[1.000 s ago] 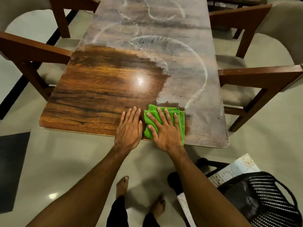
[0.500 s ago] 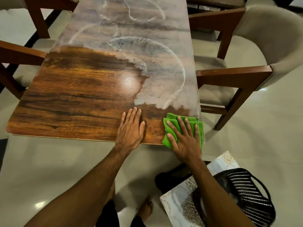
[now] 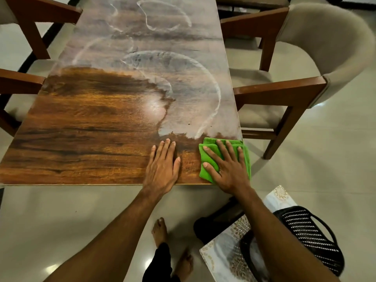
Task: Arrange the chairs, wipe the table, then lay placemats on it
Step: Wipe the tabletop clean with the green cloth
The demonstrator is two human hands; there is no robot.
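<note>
Currently, status by item:
Right hand: flat, fingers spread, palm down on the green cloth; pressing it, not gripping it.
Green cloth: folded, at the near right corner of the tabletop, its right edge hanging slightly past the tabletop's side.
Left hand: flat and empty, fingers together, palm on the bare wood just left of the cloth, not touching it.
Hands: side by side near the front edge, a strip of wood between them.
Tabletop: long wooden rectangle; near left part dark, glossy brown; far part and right strip covered in a pale grey film with curved white smear lines. The film's edge runs just beyond the fingertips of both hands.
Glare: one bright light spot mid-tabletop.
Chairs: wooden frames with beige upholstery; one on the right with its seat beside the tabletop edge, arm rails of others on the left and top left.
Placemats: patterned pale mat lying on a black mesh chair at lower right, partly hidden by the right forearm; how many mats, cannot tell.
Floor: glossy pale tile; bare feet visible below the tabletop edge.
</note>
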